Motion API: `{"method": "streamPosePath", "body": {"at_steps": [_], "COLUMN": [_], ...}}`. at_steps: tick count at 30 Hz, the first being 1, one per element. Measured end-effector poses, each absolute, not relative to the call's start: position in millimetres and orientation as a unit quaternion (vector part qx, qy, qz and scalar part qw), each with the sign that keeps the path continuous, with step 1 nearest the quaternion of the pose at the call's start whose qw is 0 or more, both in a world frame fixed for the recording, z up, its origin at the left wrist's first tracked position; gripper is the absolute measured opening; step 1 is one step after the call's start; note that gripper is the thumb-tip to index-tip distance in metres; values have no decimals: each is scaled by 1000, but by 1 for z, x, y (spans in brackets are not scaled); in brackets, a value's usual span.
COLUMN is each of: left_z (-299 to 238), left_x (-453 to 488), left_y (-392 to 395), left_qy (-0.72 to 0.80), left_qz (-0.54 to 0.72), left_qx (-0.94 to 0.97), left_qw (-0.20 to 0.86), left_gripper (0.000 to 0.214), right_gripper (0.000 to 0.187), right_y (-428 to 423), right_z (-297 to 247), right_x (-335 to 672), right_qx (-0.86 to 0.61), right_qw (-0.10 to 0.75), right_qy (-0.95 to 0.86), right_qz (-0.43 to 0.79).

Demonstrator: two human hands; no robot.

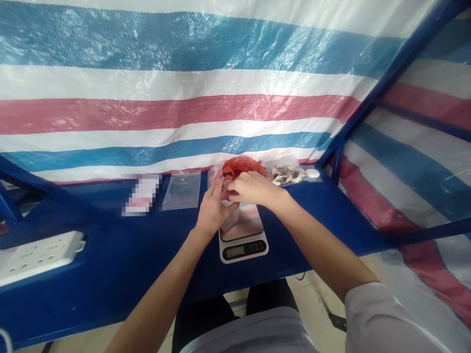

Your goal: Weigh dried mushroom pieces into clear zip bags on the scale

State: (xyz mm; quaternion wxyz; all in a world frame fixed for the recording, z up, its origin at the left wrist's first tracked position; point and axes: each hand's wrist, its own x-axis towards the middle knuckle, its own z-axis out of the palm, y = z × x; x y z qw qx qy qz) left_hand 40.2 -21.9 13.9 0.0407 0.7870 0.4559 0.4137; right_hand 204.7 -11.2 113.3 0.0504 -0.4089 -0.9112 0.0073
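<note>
My left hand (215, 208) and my right hand (250, 189) meet above the back of a digital kitchen scale (243, 242). Both grip a small clear plastic bag (225, 189) with something reddish inside, partly hidden by my fingers. The scale's steel platform (243, 223) lies just below my hands, and its display is dark. Behind my right hand sits a red plastic bag (243, 167). To its right lies a clear bag of dried brown-and-white pieces (285, 174), possibly mushrooms.
A flat clear zip bag (182, 190) and a pixelated paper label (142, 194) lie left on the blue table (110, 289). A small white disc (312, 173) sits right. A white power strip (37, 257) lies at the left edge. Striped tarpaulin (184, 113) and blue frame bars surround the table.
</note>
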Motion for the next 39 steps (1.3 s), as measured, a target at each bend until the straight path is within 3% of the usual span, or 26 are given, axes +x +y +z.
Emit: {"method": "streamPosePath", "body": {"at_steps": [8,14,22,27,39], "left_z": [4,-3,-7,11,21], "left_x": [39,36,23,34,39], "left_y": [-20,-20,-19,-20,-10], "left_qy": [463,475,428,453,485], "left_qz": [409,407,415,418,478], "left_qx": [786,780,801,781,716], "left_qw": [28,22,56,100,153], "left_gripper": [81,95,85,95,57], "right_gripper": [19,24,16,13,21], "right_y": [0,10,12,9,24], "right_z": [106,98,97,94,90], "right_x": [203,212,218,215,230], "right_qx": [-420,-394,-353,-362,-372], "right_qw": [44,164,279,284,308], "right_qy": [-905,-884,-810,-815,-817], "right_qz": [45,189,377,353,314]}}
